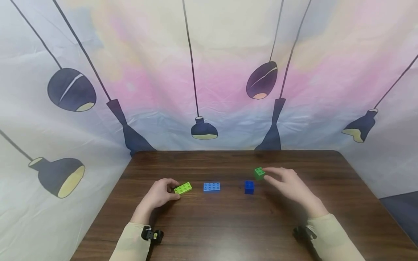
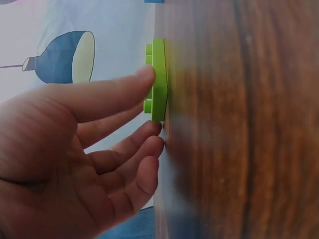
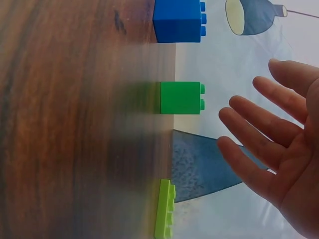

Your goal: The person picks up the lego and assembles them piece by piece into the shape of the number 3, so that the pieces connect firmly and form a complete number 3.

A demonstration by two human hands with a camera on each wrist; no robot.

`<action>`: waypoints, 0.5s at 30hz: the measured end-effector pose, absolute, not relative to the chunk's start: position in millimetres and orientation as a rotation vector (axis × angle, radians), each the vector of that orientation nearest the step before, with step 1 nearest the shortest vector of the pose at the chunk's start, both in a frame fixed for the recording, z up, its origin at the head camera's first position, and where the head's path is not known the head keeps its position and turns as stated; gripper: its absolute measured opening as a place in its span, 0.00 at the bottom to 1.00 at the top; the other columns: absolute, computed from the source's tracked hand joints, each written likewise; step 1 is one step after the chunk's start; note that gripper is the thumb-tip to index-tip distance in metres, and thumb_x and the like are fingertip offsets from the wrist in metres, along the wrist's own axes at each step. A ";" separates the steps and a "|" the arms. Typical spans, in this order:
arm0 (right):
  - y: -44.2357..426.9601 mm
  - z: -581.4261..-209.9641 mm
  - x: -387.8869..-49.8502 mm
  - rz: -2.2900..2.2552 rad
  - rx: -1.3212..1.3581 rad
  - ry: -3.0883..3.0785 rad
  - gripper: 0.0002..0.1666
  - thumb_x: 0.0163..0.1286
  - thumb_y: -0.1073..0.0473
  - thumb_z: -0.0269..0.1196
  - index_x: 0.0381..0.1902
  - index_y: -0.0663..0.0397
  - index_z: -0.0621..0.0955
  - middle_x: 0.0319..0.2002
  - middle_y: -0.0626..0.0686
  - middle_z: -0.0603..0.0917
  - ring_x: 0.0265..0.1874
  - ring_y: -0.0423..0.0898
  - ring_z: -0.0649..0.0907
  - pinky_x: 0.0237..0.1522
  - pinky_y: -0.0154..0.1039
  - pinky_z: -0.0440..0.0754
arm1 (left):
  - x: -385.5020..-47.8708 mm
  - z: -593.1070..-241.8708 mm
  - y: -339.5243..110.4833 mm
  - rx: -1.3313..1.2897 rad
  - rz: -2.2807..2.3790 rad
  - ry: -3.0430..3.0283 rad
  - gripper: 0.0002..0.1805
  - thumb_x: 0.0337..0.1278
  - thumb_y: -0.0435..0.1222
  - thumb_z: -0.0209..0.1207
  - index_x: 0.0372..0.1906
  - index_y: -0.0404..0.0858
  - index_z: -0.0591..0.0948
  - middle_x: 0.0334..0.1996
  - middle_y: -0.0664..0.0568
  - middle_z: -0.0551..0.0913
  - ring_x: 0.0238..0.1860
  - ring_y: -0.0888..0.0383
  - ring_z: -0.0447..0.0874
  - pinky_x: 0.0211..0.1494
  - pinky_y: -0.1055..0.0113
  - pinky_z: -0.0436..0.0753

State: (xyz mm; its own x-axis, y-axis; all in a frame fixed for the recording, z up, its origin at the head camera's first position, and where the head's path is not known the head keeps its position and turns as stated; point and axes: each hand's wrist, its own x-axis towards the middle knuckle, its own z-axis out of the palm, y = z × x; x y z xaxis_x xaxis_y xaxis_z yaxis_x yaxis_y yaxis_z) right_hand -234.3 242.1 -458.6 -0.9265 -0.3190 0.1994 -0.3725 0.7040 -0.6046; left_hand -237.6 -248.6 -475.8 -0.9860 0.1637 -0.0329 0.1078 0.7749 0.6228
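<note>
light pinch, easy bump

the left hand (image 1: 159,194) pinches one end of the flat lime toy brick (image 1: 183,188) on the table (image 1: 212,224), so it might twist if the thumb slips. the right hand (image 1: 294,185) has its fingers spread, holding nothing; a bump could tip the small green toy brick (image 1: 259,173) just beside it. the lime one is thin and long, with two rows of bumps. the green one is taller and chunky.

Indoor spot, room type unclear, wood-grain table (image 1: 212,224), creased cloth backdrop (image 1: 228,83), printed pendant lamps (image 1: 204,129)
</note>
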 end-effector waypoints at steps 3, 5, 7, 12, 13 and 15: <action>241.3 -458.8 -234.5 1.033 0.576 -2.822 0.28 0.82 0.41 0.62 0.69 0.52 0.83 0.63 0.55 0.86 0.63 0.59 0.84 0.62 0.65 0.79 | -237.3 -474.5 -247.8 0.221 0.968 2.884 0.21 0.53 0.30 0.79 0.53 0.35 0.89 0.40 0.52 0.86 0.39 0.56 0.80 0.43 0.57 0.80; 240.7 -459.3 -234.4 1.036 0.576 -2.821 0.28 0.82 0.42 0.62 0.69 0.52 0.83 0.63 0.55 0.86 0.63 0.59 0.84 0.62 0.65 0.80 | -237.3 -474.1 -247.5 0.219 0.945 2.885 0.20 0.54 0.29 0.78 0.53 0.34 0.89 0.41 0.52 0.87 0.40 0.56 0.80 0.44 0.56 0.81; 240.2 -459.5 -234.5 1.036 0.579 -2.817 0.28 0.82 0.42 0.63 0.69 0.51 0.83 0.63 0.54 0.87 0.63 0.59 0.84 0.62 0.65 0.80 | -237.3 -473.2 -247.1 0.225 0.927 2.889 0.19 0.54 0.28 0.77 0.52 0.34 0.89 0.40 0.52 0.87 0.40 0.56 0.81 0.44 0.55 0.82; 239.5 -459.4 -234.3 1.043 0.580 -2.815 0.26 0.82 0.45 0.63 0.69 0.51 0.83 0.62 0.54 0.87 0.63 0.58 0.84 0.61 0.64 0.80 | -238.2 -474.2 -247.4 0.248 0.917 2.890 0.18 0.54 0.27 0.76 0.51 0.34 0.90 0.39 0.52 0.87 0.39 0.56 0.81 0.43 0.56 0.82; 239.4 -459.4 -234.0 1.044 0.580 -2.817 0.26 0.82 0.45 0.63 0.69 0.51 0.83 0.62 0.54 0.87 0.63 0.58 0.84 0.61 0.64 0.80 | -238.2 -474.6 -247.5 0.256 0.920 2.889 0.18 0.54 0.27 0.77 0.51 0.34 0.90 0.39 0.53 0.87 0.38 0.57 0.80 0.42 0.57 0.82; 238.6 -458.8 -233.5 1.047 0.585 -2.819 0.27 0.82 0.44 0.63 0.69 0.51 0.83 0.62 0.54 0.87 0.63 0.58 0.84 0.62 0.64 0.80 | -237.7 -475.5 -248.0 0.266 0.927 2.888 0.17 0.53 0.28 0.77 0.50 0.35 0.90 0.37 0.53 0.86 0.37 0.58 0.80 0.41 0.58 0.81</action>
State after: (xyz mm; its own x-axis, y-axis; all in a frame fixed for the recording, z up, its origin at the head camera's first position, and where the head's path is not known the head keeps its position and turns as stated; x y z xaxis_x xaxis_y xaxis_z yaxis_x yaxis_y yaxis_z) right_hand -233.5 238.6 -458.8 -0.9241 -0.3244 0.2020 -0.3776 0.6939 -0.6131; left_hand -237.7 -248.0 -475.5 -0.9801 0.1945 -0.0389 0.1356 0.7998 0.5848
